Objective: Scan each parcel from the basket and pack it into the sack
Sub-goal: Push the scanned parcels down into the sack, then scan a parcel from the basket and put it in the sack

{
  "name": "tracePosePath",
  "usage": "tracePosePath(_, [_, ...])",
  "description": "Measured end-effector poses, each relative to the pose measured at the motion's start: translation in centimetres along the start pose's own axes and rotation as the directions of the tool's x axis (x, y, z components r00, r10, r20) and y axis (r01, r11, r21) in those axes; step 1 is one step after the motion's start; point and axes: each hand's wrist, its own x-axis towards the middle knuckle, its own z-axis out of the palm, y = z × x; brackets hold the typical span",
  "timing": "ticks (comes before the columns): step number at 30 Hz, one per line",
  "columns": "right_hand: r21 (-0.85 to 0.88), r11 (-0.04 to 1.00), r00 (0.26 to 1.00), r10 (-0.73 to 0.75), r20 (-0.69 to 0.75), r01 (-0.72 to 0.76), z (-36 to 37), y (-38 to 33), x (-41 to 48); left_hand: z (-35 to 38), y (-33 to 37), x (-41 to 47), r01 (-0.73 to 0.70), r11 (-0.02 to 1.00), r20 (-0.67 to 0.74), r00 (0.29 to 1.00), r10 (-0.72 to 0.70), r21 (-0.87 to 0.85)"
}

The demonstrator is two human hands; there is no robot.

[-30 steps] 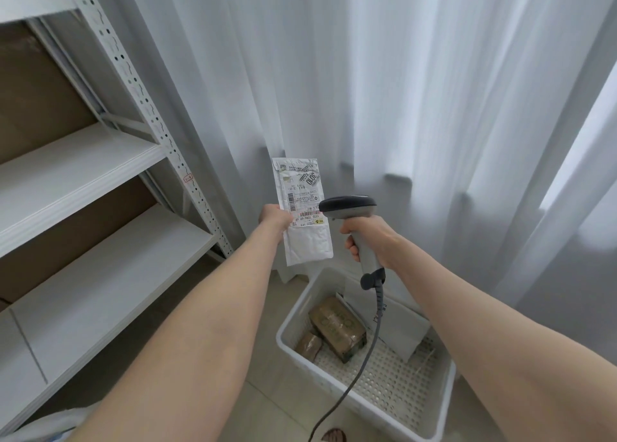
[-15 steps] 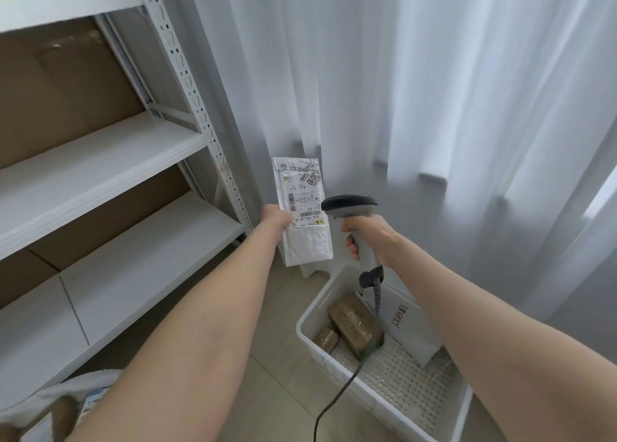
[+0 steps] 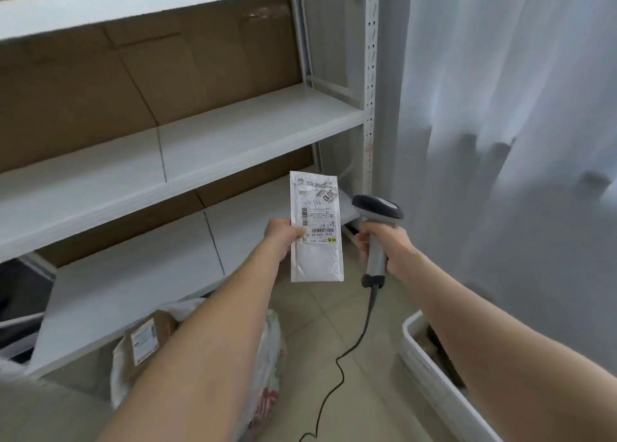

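Observation:
My left hand point(image 3: 282, 236) pinches a white padded parcel point(image 3: 316, 241) by its left edge, upright, with the printed label facing me. Just to its right, my right hand point(image 3: 387, 241) grips the grey handle of a barcode scanner point(image 3: 377, 207), whose dark head sits beside the label. The scanner's cable point(image 3: 350, 351) trails down to the floor. Below my left forearm lies the white sack point(image 3: 267, 368), open, with a brown labelled parcel point(image 3: 147, 338) showing in its mouth. The white basket point(image 3: 430, 375) is at the lower right, mostly hidden by my right arm.
A white metal shelving rack point(image 3: 233, 121) with cardboard behind its boards fills the left and centre. White curtains point(image 3: 500, 107) hang on the right. Beige floor tiles point(image 3: 334, 314) lie between sack and basket.
My view has swung left: the rack now fills the frame, the sack has come into sight and the basket has slid to the lower right. Both hands keep their holds on parcel and scanner.

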Motion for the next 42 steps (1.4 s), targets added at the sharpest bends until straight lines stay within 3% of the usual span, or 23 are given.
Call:
tracePosePath(8, [-0.092, 0.987, 0.988, 0.137, 0.073, -0.130, 20.3, 10.9, 1.7, -23.3, -11.7, 4.6, 0.145, 0.987, -0.230, 0.965, -0.127, 0.063])
tracePosePath(13, [-0.166, 0.960, 0.967, 0.242, 0.086, -0.225, 27.5, 16.8, 1.7, -30.4, -18.6, 4.8, 0.230, 0.971, -0.344, 0.919, -0.194, 0.068])
tracePosePath(22, [-0.245, 0.905, 0.931, 0.364, 0.030, -0.347, 30.3, 25.6, 5.0, -30.4, -30.9, 7.1, 0.384, 0.908, -0.458, 0.846, -0.273, 0.168])
tracePosePath(29, [-0.260, 0.881, 0.915, 0.403, -0.026, -0.395, 28.9, 30.2, 7.9, -27.0, -37.4, 11.0, 0.409, 0.860, -0.333, 0.892, -0.306, 0.306])
tracePosePath(34, [-0.215, 0.881, 0.907, 0.413, -0.083, -0.421, 27.5, 30.8, 9.8, -25.9, -38.1, 13.6, 0.366, 0.849, -0.303, 0.917, -0.259, 0.381])
tracePosePath(37, [-0.180, 0.889, 0.907, 0.411, -0.092, -0.421, 26.4, 30.7, 10.4, -25.3, -37.9, 14.4, 0.377, 0.815, -0.198, 0.926, -0.321, 0.440])
tracePosePath(42, [-0.123, 0.914, 0.921, 0.375, -0.102, -0.386, 24.6, 28.6, 10.0, -24.6, -34.7, 14.3, 0.381, 0.650, -0.112, 0.902, -0.417, 0.657])
